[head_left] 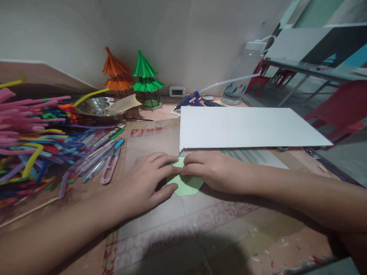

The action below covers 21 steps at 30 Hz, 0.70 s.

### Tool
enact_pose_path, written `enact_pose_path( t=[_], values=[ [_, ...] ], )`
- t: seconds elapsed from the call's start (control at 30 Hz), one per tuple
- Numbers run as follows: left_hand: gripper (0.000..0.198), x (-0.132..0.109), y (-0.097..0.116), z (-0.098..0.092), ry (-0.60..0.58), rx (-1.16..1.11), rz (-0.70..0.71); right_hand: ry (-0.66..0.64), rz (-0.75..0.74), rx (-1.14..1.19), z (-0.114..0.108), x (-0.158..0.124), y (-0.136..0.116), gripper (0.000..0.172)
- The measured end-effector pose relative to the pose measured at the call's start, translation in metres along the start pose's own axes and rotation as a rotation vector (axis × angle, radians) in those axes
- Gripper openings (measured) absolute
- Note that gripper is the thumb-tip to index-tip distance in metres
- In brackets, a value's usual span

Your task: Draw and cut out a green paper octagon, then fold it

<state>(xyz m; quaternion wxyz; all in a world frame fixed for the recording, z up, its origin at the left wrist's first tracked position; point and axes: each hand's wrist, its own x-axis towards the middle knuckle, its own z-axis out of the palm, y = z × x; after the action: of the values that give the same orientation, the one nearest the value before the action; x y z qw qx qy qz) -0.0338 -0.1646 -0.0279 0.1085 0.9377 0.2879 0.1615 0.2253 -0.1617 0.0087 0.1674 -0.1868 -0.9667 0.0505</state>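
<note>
A small light-green piece of paper [189, 187] with angled corners lies on the work board, partly hidden under both hands. My left hand [151, 175] reaches in from the left, its fingers stretched over the paper and its thumb apart at the lower edge. From the right, my right hand [215, 170] has its fingers curled and pressed together on the paper's upper part. What the fingertips cover there is hidden. Just beyond the hands, a blank white board [243, 126] lies over a sheet with green stripes [252, 157].
Pipe cleaners [25, 149], pens and pink snips [109, 168] lie at left. Behind stand a metal bowl [96, 107], orange [116, 72] and green [146, 78] tiered-roof models, a small clock [177, 91], a blue glue gun [190, 100] and a clear bottle [241, 76]. Red chairs [341, 107] are at right.
</note>
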Motion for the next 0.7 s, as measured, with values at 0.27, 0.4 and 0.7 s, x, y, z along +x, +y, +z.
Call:
enact_pose_path(
  t=[0.27,0.4,0.7],
  values=[
    [0.032,-0.001,-0.001,0.001,0.009,0.004,-0.002,-0.086,0.109,-0.048,-0.006,-0.001,0.001,0.036],
    [0.031,-0.002,0.0,0.0,0.009,0.002,0.0,-0.037,0.044,-0.006,-0.003,0.0,0.004,0.036],
    [0.031,0.0,0.001,0.0,0.009,-0.001,0.001,-0.046,0.052,-0.024,-0.008,-0.002,0.003,0.034]
  ],
)
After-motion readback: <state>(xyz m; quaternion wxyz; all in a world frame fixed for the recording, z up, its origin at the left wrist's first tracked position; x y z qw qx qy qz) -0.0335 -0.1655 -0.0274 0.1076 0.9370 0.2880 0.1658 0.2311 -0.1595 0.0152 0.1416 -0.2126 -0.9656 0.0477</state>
